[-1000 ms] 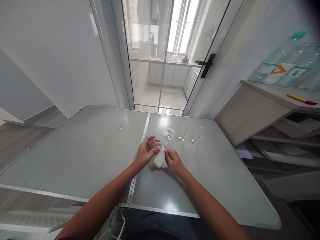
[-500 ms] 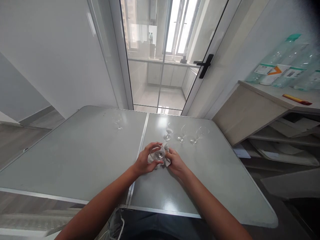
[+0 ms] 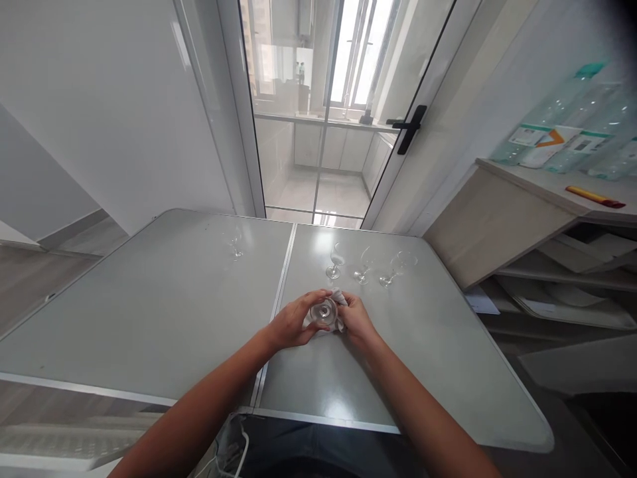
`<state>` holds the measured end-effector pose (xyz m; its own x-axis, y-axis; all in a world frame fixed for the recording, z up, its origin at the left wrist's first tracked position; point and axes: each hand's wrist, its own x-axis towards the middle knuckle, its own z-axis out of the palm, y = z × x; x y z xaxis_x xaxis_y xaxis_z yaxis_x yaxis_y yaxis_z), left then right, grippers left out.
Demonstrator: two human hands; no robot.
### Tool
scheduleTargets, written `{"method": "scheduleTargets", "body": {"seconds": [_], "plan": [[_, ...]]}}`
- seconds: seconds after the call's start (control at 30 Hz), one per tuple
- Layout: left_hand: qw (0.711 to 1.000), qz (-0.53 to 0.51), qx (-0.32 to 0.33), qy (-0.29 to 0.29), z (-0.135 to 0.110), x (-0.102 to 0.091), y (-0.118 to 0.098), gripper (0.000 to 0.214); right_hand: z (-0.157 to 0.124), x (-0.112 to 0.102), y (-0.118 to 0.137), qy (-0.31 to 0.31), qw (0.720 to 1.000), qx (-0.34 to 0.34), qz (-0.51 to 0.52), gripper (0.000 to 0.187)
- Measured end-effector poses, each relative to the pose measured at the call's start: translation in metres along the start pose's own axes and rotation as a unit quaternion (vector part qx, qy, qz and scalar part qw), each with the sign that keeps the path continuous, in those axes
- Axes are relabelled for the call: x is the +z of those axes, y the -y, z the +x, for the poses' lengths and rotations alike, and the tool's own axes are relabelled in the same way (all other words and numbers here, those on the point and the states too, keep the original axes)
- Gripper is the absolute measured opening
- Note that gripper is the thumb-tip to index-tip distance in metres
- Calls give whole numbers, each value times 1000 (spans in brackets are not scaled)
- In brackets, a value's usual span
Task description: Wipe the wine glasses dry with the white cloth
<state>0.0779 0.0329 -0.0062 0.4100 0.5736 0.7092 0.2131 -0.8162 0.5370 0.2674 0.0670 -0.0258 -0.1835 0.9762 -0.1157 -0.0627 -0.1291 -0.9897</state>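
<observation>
Over the middle of a grey folding table, both my hands hold a small clear stemmed glass wrapped in a white cloth. The glass's round foot faces me. My left hand curls round the glass from the left. My right hand presses the cloth against it from the right. The glass's bowl is hidden inside the cloth and fingers.
Three more clear stemmed glasses stand in a row just beyond my hands; another glass stands apart at the far left. A glass door lies beyond the table. Wooden shelves with plastic bottles stand at the right.
The glass has been turned in my hands so its foot faces me, and the cloth has been gathered tighter round it. Both hands shifted slightly right.
</observation>
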Motion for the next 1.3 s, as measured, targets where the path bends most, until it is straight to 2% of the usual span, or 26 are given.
{"method": "scheduleTargets", "body": {"seconds": [0.1, 0.17, 0.23, 0.33, 0.4, 0.5, 0.57, 0.63, 0.7, 0.87, 1.0, 1.13, 1.23, 1.3], "plan": [[998, -7, -26, -52, 0, 2, 0, 79, 0, -1, 2, -53, 992, -49, -106, 24], [993, 14, -47, -110, 1, 1, 1, 80, 0, -4, 5, -96, 973, -73, -197, 30], [984, 53, -73, -155, 3, 0, 3, 80, -3, -7, 10, -105, 948, -110, -281, 29], [968, 100, -127, -189, 6, -3, 6, 74, -11, -6, 19, -53, 904, -183, -383, 3], [960, 109, -162, -201, 7, -5, 8, 72, -18, -3, 24, 16, 871, -205, -447, 26], [953, 100, -201, -202, 8, -5, 10, 70, -27, 4, 26, 126, 801, -205, -549, 56], [951, 86, -219, -198, 7, -4, 12, 68, -31, 10, 27, 165, 756, -200, -601, 71], [951, 73, -230, -193, 7, -3, 14, 67, -33, 14, 27, 177, 726, -192, -636, 77], [953, 61, -232, -182, 6, -2, 15, 67, -34, 17, 29, 181, 709, -179, -658, 74], [964, 24, -229, -135, 4, 2, 18, 73, -39, 23, 35, 189, 691, -144, -683, 60], [969, 18, -220, -107, 4, 1, 19, 84, -42, 23, 36, 163, 694, -103, -694, 63], [958, 68, -236, -150, 7, -5, 21, 62, -38, 8, 38, 54, 704, -16, -708, 66], [949, 104, -248, -163, 8, -7, 25, 45, -32, -10, 41, -34, 705, 70, -705, 60], [947, 117, -251, -161, 8, -5, 28, 39, -28, -20, 45, -67, 712, 100, -692, 52]]}}
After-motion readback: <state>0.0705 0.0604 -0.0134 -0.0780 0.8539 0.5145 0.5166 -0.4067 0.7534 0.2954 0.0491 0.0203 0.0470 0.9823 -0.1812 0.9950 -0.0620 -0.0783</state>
